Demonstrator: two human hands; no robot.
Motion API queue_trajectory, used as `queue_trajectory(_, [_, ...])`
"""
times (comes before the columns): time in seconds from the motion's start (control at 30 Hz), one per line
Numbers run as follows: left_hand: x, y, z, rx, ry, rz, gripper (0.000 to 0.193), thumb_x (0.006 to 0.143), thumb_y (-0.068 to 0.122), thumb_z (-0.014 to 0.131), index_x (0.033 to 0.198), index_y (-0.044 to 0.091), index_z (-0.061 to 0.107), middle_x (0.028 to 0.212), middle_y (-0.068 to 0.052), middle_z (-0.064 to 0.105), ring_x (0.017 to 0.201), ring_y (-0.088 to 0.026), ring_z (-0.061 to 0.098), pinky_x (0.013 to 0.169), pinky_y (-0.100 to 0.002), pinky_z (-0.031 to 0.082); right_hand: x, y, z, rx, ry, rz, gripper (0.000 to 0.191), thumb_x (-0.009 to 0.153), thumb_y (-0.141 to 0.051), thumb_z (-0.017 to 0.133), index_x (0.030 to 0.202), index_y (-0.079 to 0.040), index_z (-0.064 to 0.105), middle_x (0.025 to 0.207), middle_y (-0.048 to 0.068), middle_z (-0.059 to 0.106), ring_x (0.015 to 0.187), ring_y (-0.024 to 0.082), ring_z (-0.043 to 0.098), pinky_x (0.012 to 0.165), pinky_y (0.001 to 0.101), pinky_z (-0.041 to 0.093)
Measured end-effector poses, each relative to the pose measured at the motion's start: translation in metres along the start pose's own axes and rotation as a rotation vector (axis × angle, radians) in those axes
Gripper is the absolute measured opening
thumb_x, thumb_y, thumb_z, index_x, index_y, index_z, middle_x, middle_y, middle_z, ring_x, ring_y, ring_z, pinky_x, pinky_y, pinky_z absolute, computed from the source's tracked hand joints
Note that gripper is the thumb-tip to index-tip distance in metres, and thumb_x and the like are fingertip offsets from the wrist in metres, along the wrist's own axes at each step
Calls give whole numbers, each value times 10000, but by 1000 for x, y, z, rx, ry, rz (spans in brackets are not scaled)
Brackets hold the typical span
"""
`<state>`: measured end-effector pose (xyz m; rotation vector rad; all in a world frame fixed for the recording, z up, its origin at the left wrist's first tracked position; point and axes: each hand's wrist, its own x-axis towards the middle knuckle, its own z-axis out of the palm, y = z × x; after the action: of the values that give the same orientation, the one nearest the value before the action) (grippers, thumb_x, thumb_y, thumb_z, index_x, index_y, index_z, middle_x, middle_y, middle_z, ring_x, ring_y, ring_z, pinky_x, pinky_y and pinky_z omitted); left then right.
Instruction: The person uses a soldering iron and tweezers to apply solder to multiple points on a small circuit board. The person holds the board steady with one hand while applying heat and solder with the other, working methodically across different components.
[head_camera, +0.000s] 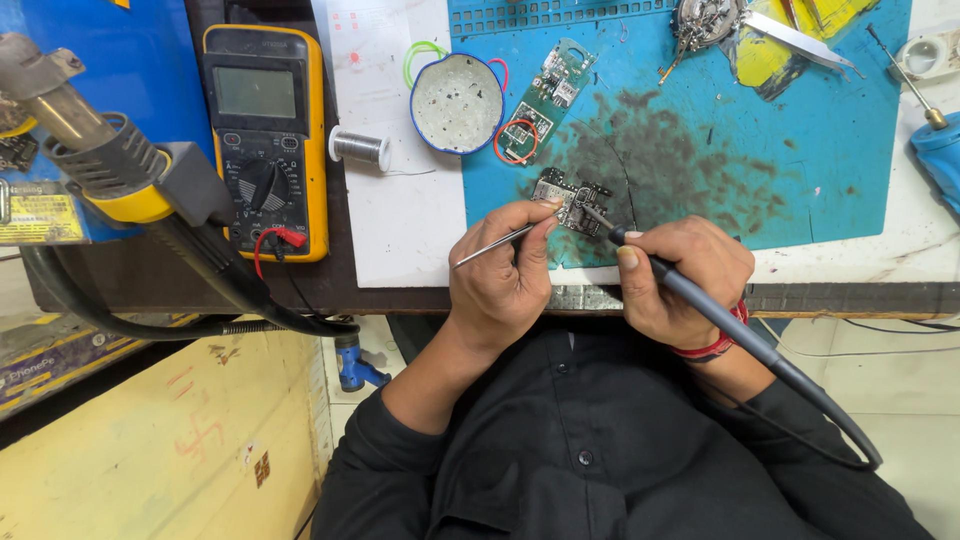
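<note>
Small dark circuit board (572, 200), densely populated and irregular in outline, is being worked at the near edge of the stained blue silicone mat (800, 150), just beside the white sheet (400, 220). Thin metal tweezers (495, 245) are being pinched shut in the left hand (505, 275), their tips being pressed at the board's left side. A grey-handled soldering iron (690, 290) is being gripped pen-fashion in the right hand (685, 275), its tip being held on the board. Judged risks: the board is being steadied by the tweezers alone, so a slip could skate it off the mat's edge; prolonged tip contact could lift a pad or bridge neighbouring joints. The trailing grey cable (830, 410) could be snagged on the bench edge and the iron jerked.
</note>
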<state>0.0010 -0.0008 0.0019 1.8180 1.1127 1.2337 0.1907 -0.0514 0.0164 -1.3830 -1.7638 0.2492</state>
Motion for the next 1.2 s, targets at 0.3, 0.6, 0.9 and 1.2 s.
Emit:
queue_trajectory(0.3, [0,-1,0,-10,-3,-3,121,1031,26,683,1133,34,619,1079,-99,742,947,-278,758,825,-344,605,0,0,2,-10,-3,-22,124,977,-43,760,999,-24,639,858,127,709,691,261,662,604,319,498])
queue_trajectory(0.6, [-1,-1,1,10,-4,1,125,1025,29,687,1131,30,621,1067,-98,742,923,-280,753,806,-350,599,0,0,1,-3,-4,-17,132,975,-54,766,989,-22,639,846,125,705,689,259,664,605,317,502])
queue_trajectory(0.9, [0,-1,1,10,-5,5,124,1027,28,686,1134,27,622,1067,-99,740,920,-286,752,804,-354,597,0,1,2,-1,-3,-19,133,972,-53,769,989,-21,641,840,123,703,688,259,665,605,318,503])
queue_trajectory(1.2, [0,-1,1,4,-2,1,118,1029,27,682,1132,28,624,1071,-100,743,936,-283,756,817,-350,600,0,1,1,-5,-13,-10,125,966,-55,767,978,-23,647,851,125,711,688,260,661,606,320,497])
